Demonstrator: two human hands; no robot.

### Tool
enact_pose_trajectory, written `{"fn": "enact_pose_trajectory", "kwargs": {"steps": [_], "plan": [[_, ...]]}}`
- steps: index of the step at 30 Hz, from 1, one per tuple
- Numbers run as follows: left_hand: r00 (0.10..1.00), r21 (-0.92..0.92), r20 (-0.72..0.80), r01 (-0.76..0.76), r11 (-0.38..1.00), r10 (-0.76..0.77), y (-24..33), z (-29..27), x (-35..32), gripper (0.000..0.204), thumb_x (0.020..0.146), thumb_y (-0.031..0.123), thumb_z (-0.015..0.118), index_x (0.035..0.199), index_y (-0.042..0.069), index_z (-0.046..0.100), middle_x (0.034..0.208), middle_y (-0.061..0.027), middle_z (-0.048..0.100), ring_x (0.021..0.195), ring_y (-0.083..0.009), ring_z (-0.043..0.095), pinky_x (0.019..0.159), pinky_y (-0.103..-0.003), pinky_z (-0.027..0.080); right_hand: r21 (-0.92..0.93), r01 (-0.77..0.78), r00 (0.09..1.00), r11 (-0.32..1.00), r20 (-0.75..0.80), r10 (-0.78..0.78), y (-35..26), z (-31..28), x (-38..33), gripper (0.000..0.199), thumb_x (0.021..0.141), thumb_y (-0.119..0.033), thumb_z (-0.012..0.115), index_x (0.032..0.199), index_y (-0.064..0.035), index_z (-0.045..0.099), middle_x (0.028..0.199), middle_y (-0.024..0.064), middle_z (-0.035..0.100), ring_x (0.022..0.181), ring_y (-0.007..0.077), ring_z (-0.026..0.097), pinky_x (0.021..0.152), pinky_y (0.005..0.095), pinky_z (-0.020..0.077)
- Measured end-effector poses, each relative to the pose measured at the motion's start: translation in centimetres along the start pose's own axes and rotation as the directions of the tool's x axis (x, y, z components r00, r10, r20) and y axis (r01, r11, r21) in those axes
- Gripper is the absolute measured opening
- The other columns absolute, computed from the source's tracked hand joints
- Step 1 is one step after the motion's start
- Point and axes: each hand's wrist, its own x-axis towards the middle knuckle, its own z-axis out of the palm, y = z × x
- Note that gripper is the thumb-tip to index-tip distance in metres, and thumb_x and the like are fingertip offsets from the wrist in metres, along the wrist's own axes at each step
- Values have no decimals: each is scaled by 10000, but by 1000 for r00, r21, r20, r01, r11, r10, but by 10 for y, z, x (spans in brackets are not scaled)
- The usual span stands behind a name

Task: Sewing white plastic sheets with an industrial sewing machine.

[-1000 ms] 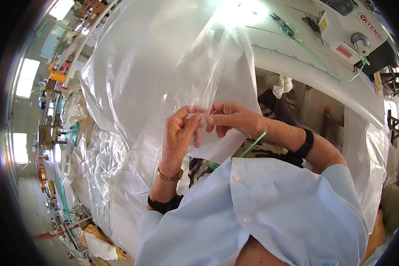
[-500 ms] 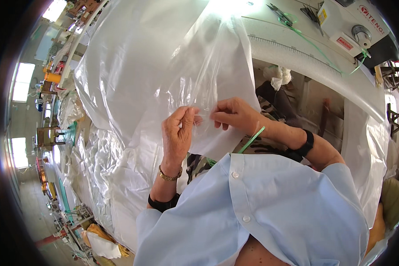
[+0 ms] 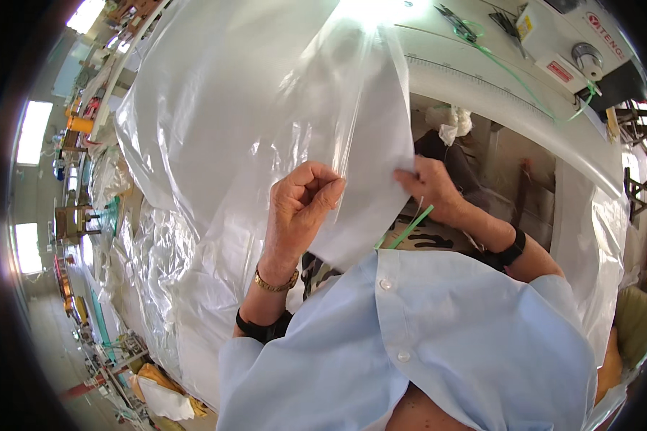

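Note:
A large sheet of clear, whitish plastic film hangs over the table edge toward my lap. My left hand is closed in a pinch on a gathered fold of it, thumb against the fingers. Shiny creases run from that pinch up to the bright lamp spot on the table. At the film's right edge is my right hand, its fingertips smeared by motion. Whether they grip the film's edge I cannot tell. A green strip sticks up at my waist, below the right hand.
A white sewing machine stands at the far right with green thread trailing from it. Snips lie on the white table, which has a ruler scale along its front. Crumpled film is heaped at the left.
My right hand has moved right, away from my left hand, to the film's right edge. My left hand has shifted slightly right, and the film between them is spread flatter.

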Motion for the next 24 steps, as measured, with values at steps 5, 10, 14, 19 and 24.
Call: {"fn": "enact_pose_trajectory", "kwargs": {"steps": [5, 10, 14, 19, 24], "plan": [[994, 75, 98, -51, 996, 44, 7, 11, 2, 38, 930, 42, 639, 926, 6, 629, 717, 35, 583, 656, -18, 506, 566, -191, 413, 6, 64, 944, 998, 323, -62, -48, -2, -5, 233, 915, -168, 604, 856, 57, 614, 713, 216, 606, 661, 368, 612, 631, 409, 484], [983, 199, 80, -180, 963, 167, -6, 14, 1, 39, 937, 40, 627, 939, 3, 639, 699, 25, 578, 584, -12, 490, 514, -179, 391, -102, 305, 882, 947, 406, -240, -62, 15, -19, 282, 912, -216, 602, 766, 26, 605, 692, 221, 609, 697, 411, 617, 631, 464, 478], [963, 299, 89, -269, 916, 253, -4, 13, -1, 54, 940, 25, 613, 937, -25, 633, 739, 3, 576, 583, -28, 508, 517, -193, 406, -162, 440, 804, 883, 508, -308, -68, 23, -25, 310, 912, -246, 580, 732, 7, 598, 681, 211, 609, 669, 402, 617, 611, 471, 484], [987, 306, 87, -154, 939, 134, 7, 11, -6, 19, 914, -7, 618, 929, -17, 621, 780, -62, 578, 633, -111, 565, 543, -224, 435, -189, 642, 671, 743, 607, -426, -73, 29, -20, 221, 842, -164, 645, 697, -7, 589, 639, 177, 591, 593, 366, 595, 567, 433, 487], [994, 235, 99, -73, 969, 51, -4, -3, 1, 90, 908, 47, 653, 856, -14, 613, 658, -4, 545, 607, -39, 489, 509, -214, 402, -284, 873, 481, 396, 631, -609, -66, 45, -4, 179, 665, -154, 672, 623, -2, 587, 619, 106, 603, 583, 270, 626, 536, 383, 475]]}}
